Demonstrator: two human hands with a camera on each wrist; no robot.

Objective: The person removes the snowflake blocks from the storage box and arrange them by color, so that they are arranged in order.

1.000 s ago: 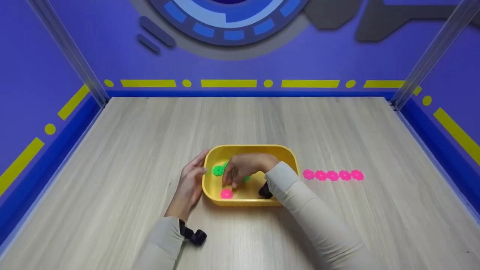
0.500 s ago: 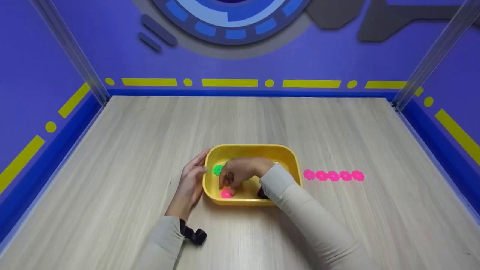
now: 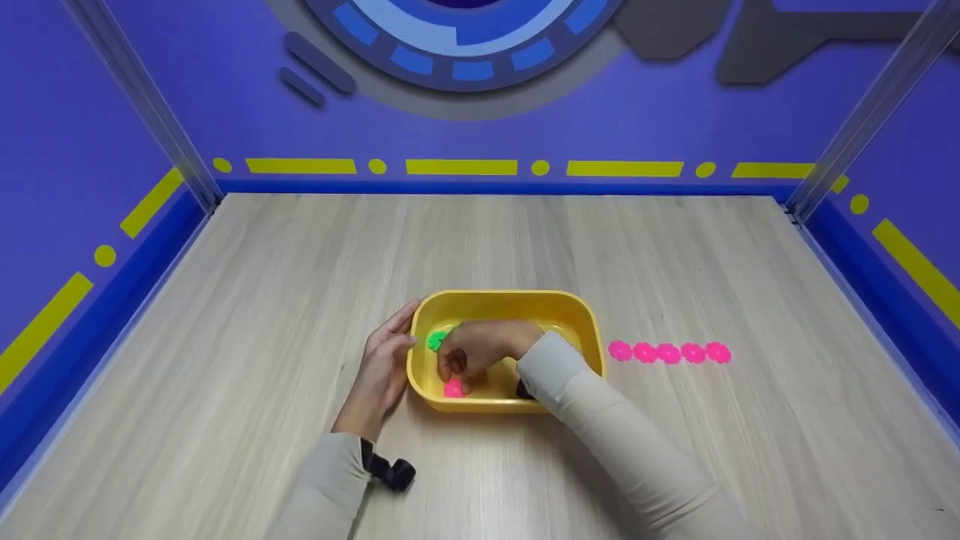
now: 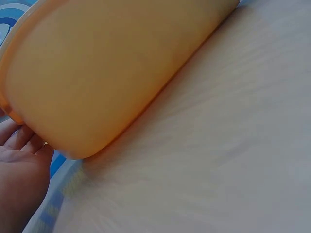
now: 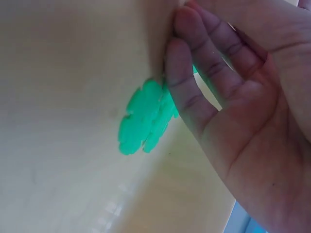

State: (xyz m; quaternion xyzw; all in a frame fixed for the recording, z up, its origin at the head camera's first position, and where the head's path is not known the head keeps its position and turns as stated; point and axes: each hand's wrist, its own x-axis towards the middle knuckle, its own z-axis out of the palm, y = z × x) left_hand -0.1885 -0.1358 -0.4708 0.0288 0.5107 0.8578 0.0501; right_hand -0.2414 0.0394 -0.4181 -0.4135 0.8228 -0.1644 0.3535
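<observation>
A yellow plastic bin (image 3: 510,405) stands mid-table. My left hand (image 3: 382,367) rests against its left end, thumb beside the rim and fingers extended along the outside; in the left wrist view its fingertips (image 4: 22,138) touch just under the lip. My right hand (image 3: 480,349) reaches down into the bin with bent fingers, thumb and finger at a pink notched building disc (image 3: 453,388) near the front left corner. I cannot tell whether they pinch it. Green notched discs (image 3: 436,341) lie behind the hand, with two overlapping green discs (image 5: 141,116) showing close to the fingers in the right wrist view.
Several pink notched discs (image 3: 669,353) form a straight row on the wooden table (image 3: 300,262), right of the bin. Blue panels (image 3: 480,135) wall the table at the back and sides. A black wrist camera (image 3: 394,474) sits on the left sleeve.
My right hand has shifted slightly left and toward the front of the bin, bringing its fingertips onto the pink disc. My left hand stays at the bin's left end.
</observation>
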